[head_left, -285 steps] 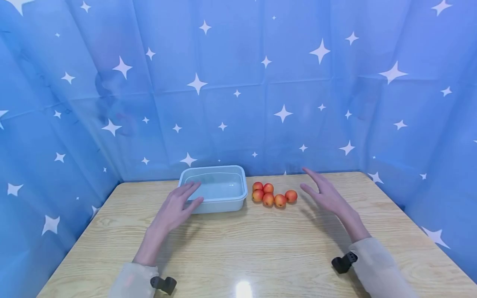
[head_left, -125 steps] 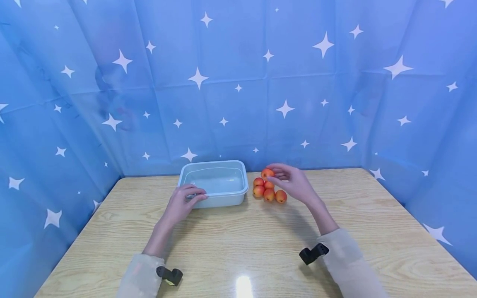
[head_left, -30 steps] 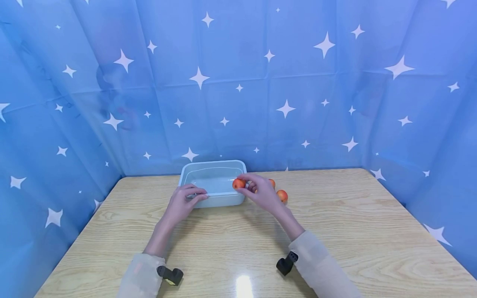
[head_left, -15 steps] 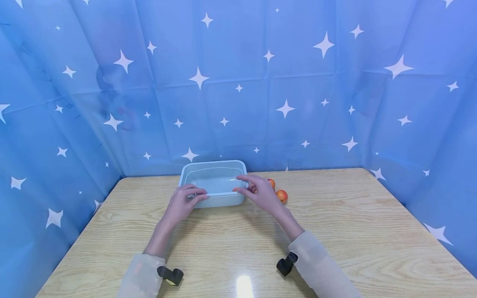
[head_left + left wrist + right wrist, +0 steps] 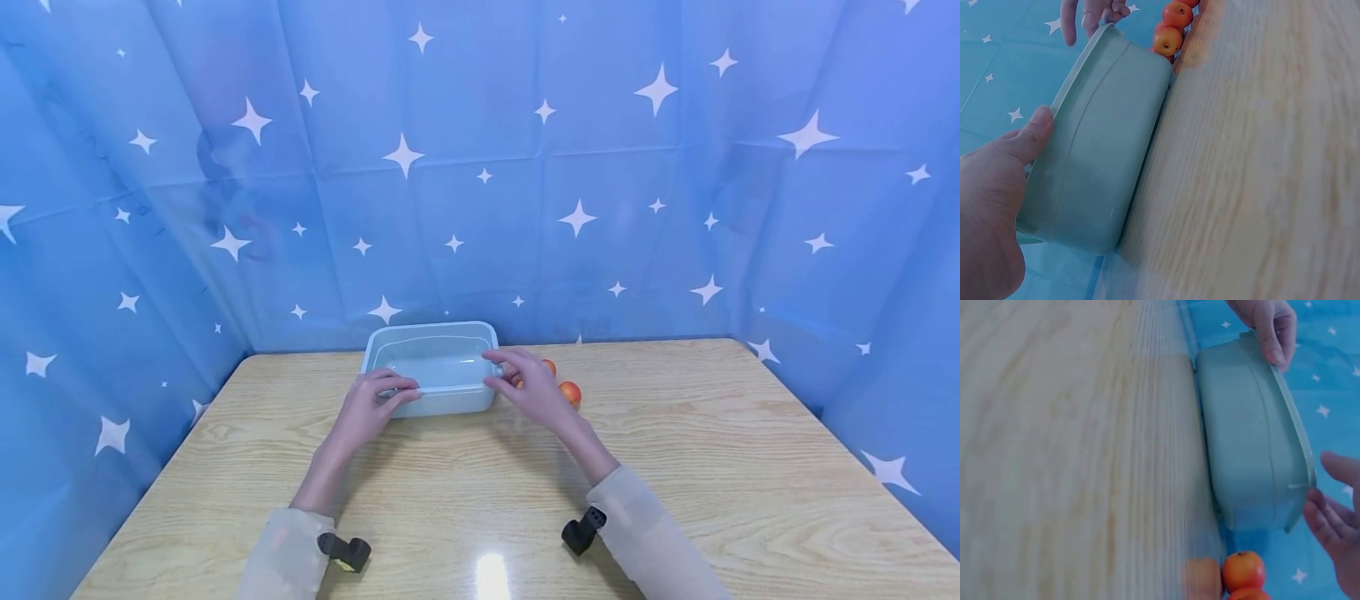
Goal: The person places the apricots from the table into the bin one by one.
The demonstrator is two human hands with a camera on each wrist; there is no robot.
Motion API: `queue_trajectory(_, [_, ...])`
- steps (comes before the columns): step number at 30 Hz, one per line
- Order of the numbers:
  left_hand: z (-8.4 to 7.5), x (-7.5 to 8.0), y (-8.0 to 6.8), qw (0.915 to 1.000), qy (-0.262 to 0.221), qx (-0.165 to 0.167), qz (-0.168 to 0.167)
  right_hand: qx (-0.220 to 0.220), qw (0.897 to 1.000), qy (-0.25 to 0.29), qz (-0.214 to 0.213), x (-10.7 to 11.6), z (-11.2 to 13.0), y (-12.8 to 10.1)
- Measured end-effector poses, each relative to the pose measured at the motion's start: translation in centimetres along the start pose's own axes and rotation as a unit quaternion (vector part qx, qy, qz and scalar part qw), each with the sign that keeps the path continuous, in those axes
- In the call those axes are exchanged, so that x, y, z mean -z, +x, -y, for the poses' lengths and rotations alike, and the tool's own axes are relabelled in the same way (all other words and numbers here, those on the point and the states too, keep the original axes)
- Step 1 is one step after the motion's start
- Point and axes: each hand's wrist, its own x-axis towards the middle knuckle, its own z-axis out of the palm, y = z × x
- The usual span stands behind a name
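Note:
A pale blue plastic basin [image 5: 450, 403] stands near the table's back edge. My left hand [image 5: 367, 408] pinches its front rim toward the left corner, with the thumb on the outer wall in the left wrist view. Over the right rim hangs my right hand [image 5: 531, 390], thumb and forefinger spread, nothing between them; in the right wrist view its fingers [image 5: 1325, 519] lie close by the rim. Small red-and-yellow apples [image 5: 571, 393] sit on the table right of the basin, several partly hidden behind the right hand. In the left wrist view, apples [image 5: 1167, 40] line up beyond the basin's end.
The wooden table [image 5: 465, 492] reaches out to both sides and toward me. A blue curtain [image 5: 480, 208] with white stars hangs right behind its back edge and along the sides. Each sleeve carries a small black wrist camera [image 5: 345, 552].
The right hand picked an apple from the group, carried it left over the basin's right end and let it go inside. The left hand came down to the front rim and stays there.

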Motion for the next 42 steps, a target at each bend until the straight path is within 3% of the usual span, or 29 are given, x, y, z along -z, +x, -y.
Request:
queue_trajectory(8, [0.1, -0.1, 0.1, 1.0000, 0.000, -0.007, 0.001, 0.013, 1.000, 0.000, -0.014, 0.7, 0.0, -0.1])
queue_trajectory(42, [-0.1, 0.0, 0.0, 0.9999, 0.006, 0.011, 0.003, -0.084, 0.996, -0.019, -0.006, 4.0, -1.9, -0.7])
